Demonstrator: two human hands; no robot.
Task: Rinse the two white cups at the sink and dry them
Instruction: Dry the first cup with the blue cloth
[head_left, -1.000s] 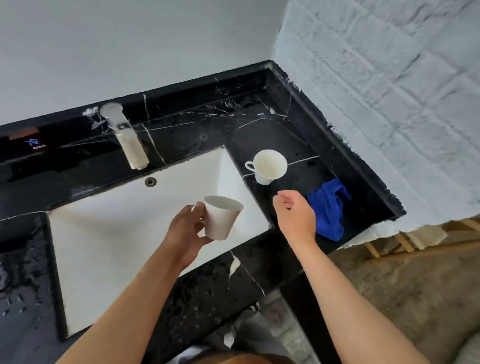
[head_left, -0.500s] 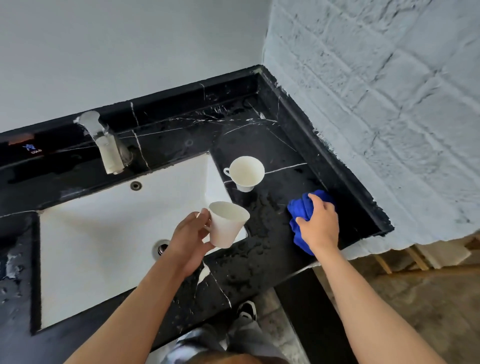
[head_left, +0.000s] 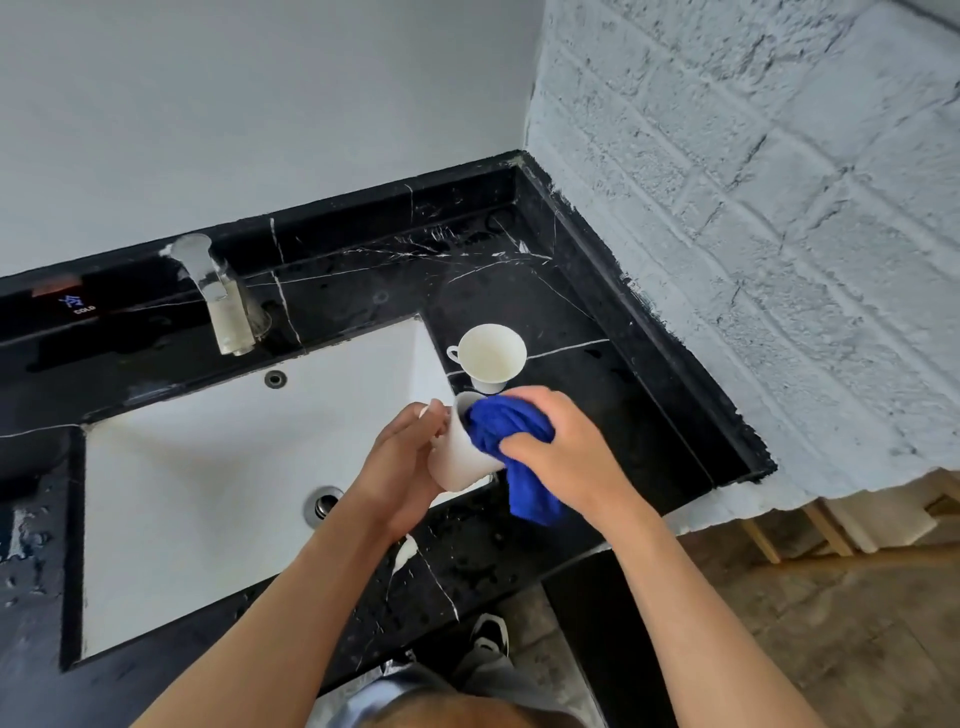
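Note:
My left hand grips a white cup by its handle side, tilted with its mouth toward the right, over the sink's right edge. A blue cloth is pushed into the cup's mouth, and my right hand holds it bunched there. One end of the cloth hangs below the cup. A second white cup stands upright on the black counter just behind my hands, handle to the left.
The white sink basin with its drain lies to the left. A metal faucet stands behind it. Water drops dot the counter's front. A painted brick wall borders the counter on the right.
My right hand picked the blue cloth up off the counter and brought it left into the mouth of the cup. My left hand tilted that cup toward the right.

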